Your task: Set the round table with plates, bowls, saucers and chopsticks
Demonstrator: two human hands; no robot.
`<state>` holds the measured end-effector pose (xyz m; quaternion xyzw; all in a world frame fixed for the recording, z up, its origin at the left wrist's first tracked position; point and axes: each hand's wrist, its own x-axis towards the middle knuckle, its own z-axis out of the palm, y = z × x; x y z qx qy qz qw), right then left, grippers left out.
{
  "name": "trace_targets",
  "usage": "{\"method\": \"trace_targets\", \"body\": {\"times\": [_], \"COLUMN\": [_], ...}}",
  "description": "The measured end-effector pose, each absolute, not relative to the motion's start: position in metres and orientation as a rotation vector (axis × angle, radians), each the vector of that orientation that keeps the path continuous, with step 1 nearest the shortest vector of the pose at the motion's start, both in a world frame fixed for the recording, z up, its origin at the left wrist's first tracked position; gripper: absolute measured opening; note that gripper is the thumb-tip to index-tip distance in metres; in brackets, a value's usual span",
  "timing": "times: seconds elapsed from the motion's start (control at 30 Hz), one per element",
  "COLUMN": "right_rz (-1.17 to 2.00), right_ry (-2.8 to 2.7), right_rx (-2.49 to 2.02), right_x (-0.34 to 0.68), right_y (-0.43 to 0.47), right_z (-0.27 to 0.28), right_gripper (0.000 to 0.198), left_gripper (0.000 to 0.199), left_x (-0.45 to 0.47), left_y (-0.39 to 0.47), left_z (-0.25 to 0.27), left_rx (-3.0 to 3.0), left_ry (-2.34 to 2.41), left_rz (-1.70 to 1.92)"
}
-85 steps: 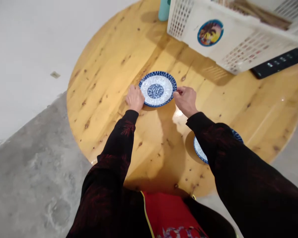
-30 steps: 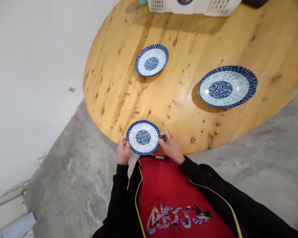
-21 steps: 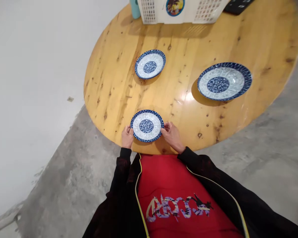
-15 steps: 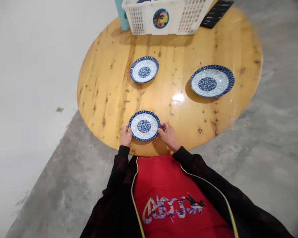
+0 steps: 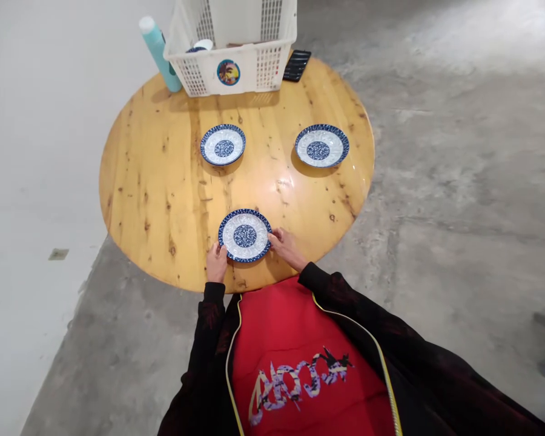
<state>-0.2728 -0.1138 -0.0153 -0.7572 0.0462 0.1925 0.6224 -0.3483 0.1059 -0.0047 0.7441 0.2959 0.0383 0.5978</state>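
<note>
One near plate [image 5: 245, 235], blue and white, clamped from both sides: left hand [image 5: 217, 263] pinching the rim at lower left, right hand [image 5: 287, 247] pinching it at the right, thumbs on top. Plate is at the near side of the rounded wooden bench [image 5: 140, 181], just in front of the red shirt [image 5: 281, 339]; can't tell if its base touches. Two similar ones farther back, well apart: back left plate [image 5: 223, 145], back right plate [image 5: 322, 146]. Behind them, white basket [image 5: 245, 63], round sticker [image 5: 228, 72] on its front, contents mostly hidden. Turquoise bottle [image 5: 160, 51] just left of it, black flat object [image 5: 297, 65] just right.
</note>
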Motion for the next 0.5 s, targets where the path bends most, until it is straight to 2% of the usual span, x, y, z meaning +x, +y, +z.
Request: {"method": "trace_targets", "body": {"times": [0.17, 0.5], "right_rz": [0.453, 0.376], "right_ry": [0.219, 0.382], "right_rx": [-1.716, -1.628], "right_x": [-0.284, -0.297], "right_y": [-0.13, -0.163], "right_z": [-0.02, -0.026], "right_gripper": [0.031, 0.039], "left_gripper": [0.035, 0.037], "left_x": [-0.361, -0.377], "left_y": [0.109, 0.111], "left_z": [-0.008, -0.015], "left_rx": [1.583, 1.561], "left_ry": [0.845, 0.859], "left_rz": [0.055, 0.036]}}
